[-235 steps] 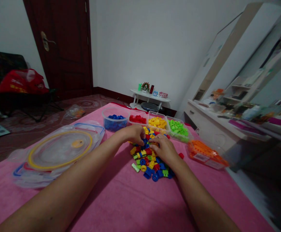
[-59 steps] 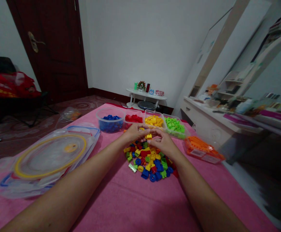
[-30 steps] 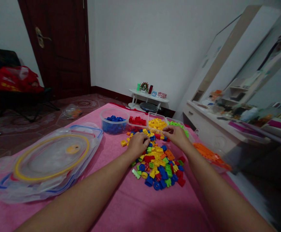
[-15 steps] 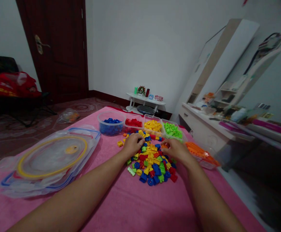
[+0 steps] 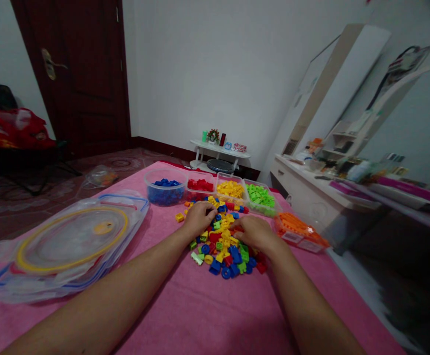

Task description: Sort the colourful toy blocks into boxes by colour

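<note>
A mixed pile of toy building bricks [image 5: 225, 254] in yellow, blue, red and green lies on the pink cloth [image 5: 200, 305]. My left hand [image 5: 199, 218] is over the pile's left edge, its fingers bent in towards the thumb; whatever lies between the tips is hidden. Over the right side of the pile is my right hand [image 5: 255, 231], palm down. Its index finger and thumb are apart among the bricks, pointing left. Round blue wheel-like pieces [image 5: 226, 272] and a pale green brick [image 5: 197, 258] sit at the near edge.
Behind the pile stand tubs of blue bricks [image 5: 165, 192], red bricks [image 5: 200, 186], yellow bricks [image 5: 230, 190] and green bricks [image 5: 260, 195]. An orange-brick tub [image 5: 300, 231] is at right. Stacked clear lids [image 5: 70, 241] lie at left. A white dresser [image 5: 304, 190] stands beyond the cloth's right edge.
My right hand has moved left, further over the pile, covering more bricks. My left hand stays near the same bricks. The whole view has shifted slightly.
</note>
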Demonstrator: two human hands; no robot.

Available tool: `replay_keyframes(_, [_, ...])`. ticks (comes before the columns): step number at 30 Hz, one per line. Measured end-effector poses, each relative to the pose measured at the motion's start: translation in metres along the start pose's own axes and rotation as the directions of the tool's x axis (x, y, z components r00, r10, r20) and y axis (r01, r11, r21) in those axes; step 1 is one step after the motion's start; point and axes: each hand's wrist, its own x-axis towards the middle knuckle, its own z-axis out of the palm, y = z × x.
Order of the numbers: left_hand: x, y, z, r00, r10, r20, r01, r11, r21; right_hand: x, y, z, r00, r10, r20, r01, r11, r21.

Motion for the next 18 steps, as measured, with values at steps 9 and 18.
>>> replay_keyframes(9, [0.001, 0.0, -0.001, 1.0, 0.015, 0.026, -0.016, 1.0, 0.013, -0.002, -0.008, 0.005, 0.999, 0.034, -0.024, -0.036, 0.995, -0.098])
replay_keyframes(18, [0.001, -0.001, 0.001, 0.999, 0.008, 0.04, -0.007, 1.0, -0.006, -0.021, 0.067, -0.052, 0.93, 0.331, -0.16, -0.333, 0.943, 0.014])
